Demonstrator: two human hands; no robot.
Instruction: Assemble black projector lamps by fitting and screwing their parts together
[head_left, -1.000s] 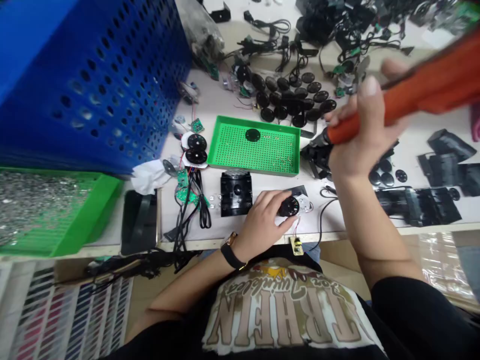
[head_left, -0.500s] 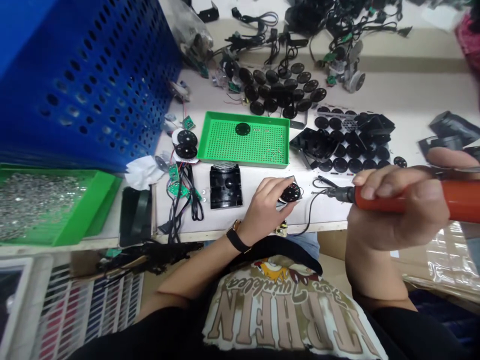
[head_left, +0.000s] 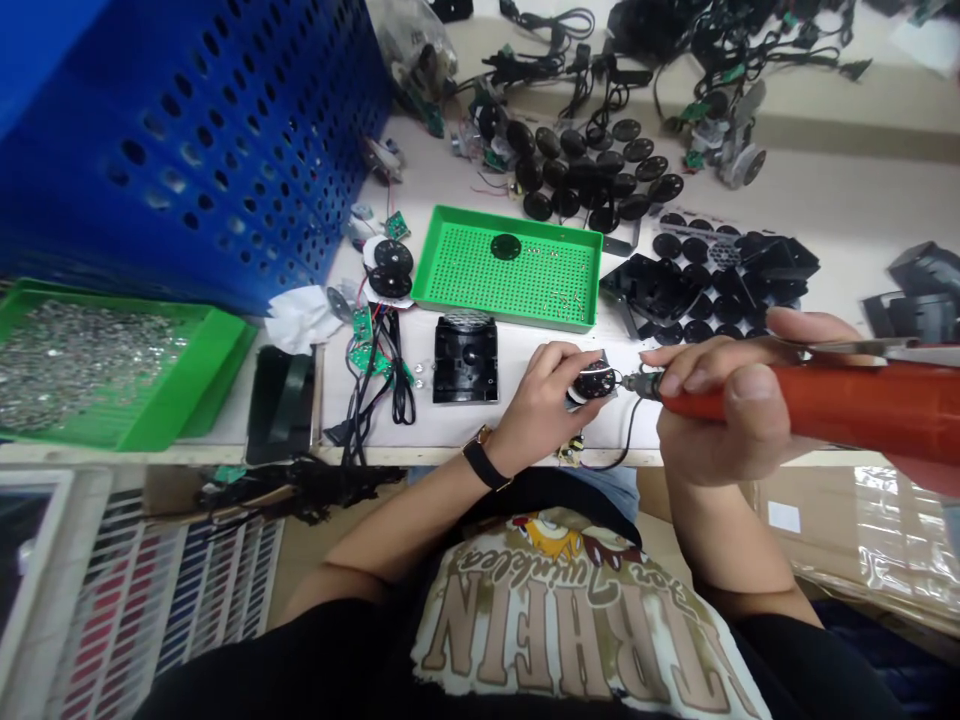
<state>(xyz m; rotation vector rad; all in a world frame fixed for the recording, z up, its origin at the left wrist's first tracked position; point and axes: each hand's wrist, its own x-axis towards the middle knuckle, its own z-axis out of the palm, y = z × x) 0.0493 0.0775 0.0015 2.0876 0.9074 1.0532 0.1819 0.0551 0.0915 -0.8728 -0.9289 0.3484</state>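
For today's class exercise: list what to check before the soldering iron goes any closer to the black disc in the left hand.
1. Left hand grips the round black disc: ok.
2. Right hand wraps the orange-handled soldering iron: ok.
3. Metal iron tip clear of the disc: cannot tell, the gap is too small to see.
4. Thin black wire apart from the tip: ok.
5. Green perforated plastic tray apart from both hands: ok.
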